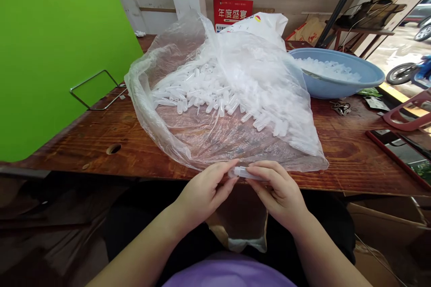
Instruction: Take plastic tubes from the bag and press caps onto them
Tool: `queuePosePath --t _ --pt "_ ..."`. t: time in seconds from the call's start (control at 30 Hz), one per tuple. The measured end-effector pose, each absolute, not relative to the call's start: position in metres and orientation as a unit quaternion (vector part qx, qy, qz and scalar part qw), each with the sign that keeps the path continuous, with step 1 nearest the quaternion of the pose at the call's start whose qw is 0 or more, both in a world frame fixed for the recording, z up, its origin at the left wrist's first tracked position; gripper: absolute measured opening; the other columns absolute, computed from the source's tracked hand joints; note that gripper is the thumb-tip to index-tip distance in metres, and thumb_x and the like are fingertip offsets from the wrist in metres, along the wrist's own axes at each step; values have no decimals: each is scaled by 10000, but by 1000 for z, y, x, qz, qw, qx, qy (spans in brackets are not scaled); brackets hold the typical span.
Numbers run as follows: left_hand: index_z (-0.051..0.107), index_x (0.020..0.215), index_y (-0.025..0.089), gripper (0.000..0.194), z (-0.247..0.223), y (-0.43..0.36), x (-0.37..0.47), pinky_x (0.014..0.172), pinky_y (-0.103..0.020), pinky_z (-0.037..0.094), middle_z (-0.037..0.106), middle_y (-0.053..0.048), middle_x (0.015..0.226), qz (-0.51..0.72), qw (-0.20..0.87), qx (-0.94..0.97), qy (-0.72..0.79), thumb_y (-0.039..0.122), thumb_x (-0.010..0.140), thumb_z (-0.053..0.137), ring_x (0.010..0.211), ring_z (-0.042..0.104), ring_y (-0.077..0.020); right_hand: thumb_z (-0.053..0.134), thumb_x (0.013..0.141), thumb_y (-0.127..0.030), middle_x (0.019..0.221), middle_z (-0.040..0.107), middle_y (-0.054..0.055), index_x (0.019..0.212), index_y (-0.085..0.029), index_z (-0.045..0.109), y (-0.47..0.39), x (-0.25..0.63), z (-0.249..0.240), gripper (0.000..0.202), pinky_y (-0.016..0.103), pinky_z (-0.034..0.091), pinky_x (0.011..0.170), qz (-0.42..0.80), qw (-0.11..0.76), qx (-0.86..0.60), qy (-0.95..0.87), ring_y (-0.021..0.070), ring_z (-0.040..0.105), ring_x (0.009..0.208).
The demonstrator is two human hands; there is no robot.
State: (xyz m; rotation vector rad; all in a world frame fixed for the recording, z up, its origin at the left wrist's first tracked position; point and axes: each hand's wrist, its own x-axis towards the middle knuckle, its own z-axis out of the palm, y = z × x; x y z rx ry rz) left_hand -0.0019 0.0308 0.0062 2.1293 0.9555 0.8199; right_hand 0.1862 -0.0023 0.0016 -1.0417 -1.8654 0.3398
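Observation:
Just beyond the front edge of the table, my right hand (281,186) pinches a small translucent plastic tube (245,172), its threaded neck facing left. My left hand (207,190) is closed on a small clear cap (231,172), with thumb and fingertips around it. Cap and neck meet or nearly touch; I cannot tell whether they are joined. Right behind my hands lies a large clear plastic bag (175,134), its mouth facing me. Many similar tubes (202,87) are heaped inside it.
A blue basin (336,87) full of small whitish pieces stands at the back right. A phone (400,150) lies at the right, near a pink plastic frame (409,114). On the left are a green panel (60,45) with a wire stand (101,94) and a table hole (113,149).

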Motion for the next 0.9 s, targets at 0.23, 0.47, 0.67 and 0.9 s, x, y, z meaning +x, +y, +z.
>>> queuePosePath --t 0.23,0.47,0.67,0.9 --pt "609 994 176 191 7 20 -6 734 -249 528 657 -44 925 375 481 707 358 254 825 567 819 632 -148 514 853 -72 1029 616 62 1189 -267 550 -14 193 -4 390 257 542 773 103 457 -383 -797 148 617 913" --pt "621 1010 158 243 10 19 -7 667 -256 502 639 -24 745 319 521 718 334 307 879 479 653 614 -130 527 846 -52 1085 627 82 1367 -223 367 -24 200 -6 572 306 519 864 50 409 -319 -853 190 571 1048" --pt "598 1036 165 235 10 18 -7 697 -257 504 658 -41 797 332 497 738 314 298 889 472 722 626 -143 520 857 -102 993 641 68 1199 -252 548 -26 188 -2 375 229 539 746 107 485 -375 -783 146 631 871" --pt "540 1127 200 249 18 18 -8 741 -220 499 645 -66 963 318 339 861 207 185 887 477 874 602 -142 317 929 -468 455 384 -52 767 -159 585 -32 169 -10 440 178 323 366 512 426 -545 -509 73 365 373"
